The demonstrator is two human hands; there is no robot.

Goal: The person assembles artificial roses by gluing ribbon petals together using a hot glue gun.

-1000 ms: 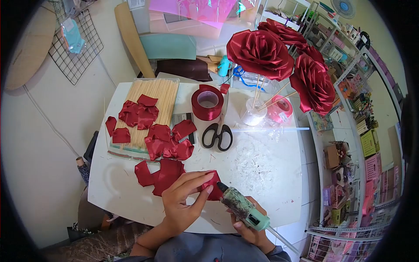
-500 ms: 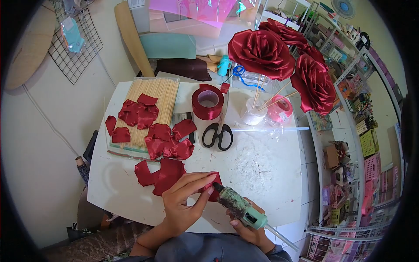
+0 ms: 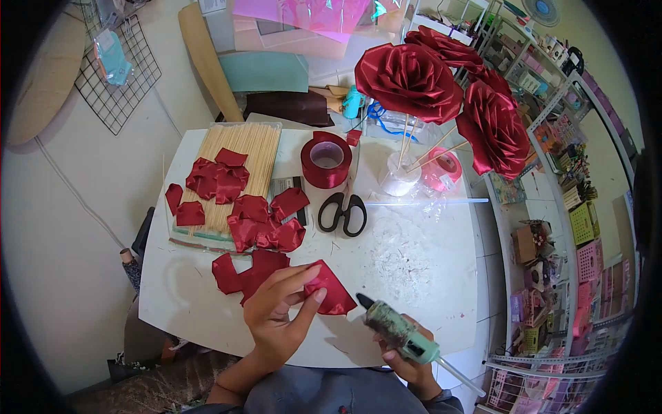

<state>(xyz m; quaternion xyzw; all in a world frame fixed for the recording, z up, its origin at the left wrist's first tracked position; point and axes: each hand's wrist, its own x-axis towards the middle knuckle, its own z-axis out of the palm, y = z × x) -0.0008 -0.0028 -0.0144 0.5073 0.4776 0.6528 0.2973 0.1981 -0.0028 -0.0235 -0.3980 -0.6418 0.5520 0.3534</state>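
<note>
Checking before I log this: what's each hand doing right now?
Left hand: closed, pinching a piece of red ribbon between thumb and fingers.
Right hand: closed, holding a glue gun.

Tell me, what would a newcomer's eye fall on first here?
Probably the big, glossy dark-red roses, rising on thin sticks from a white holder at the far right of the table. Next, perhaps, the worn green glue gun in the right grip, near the table's front edge, beside a red cloth piece pinched in the left grip.
</note>
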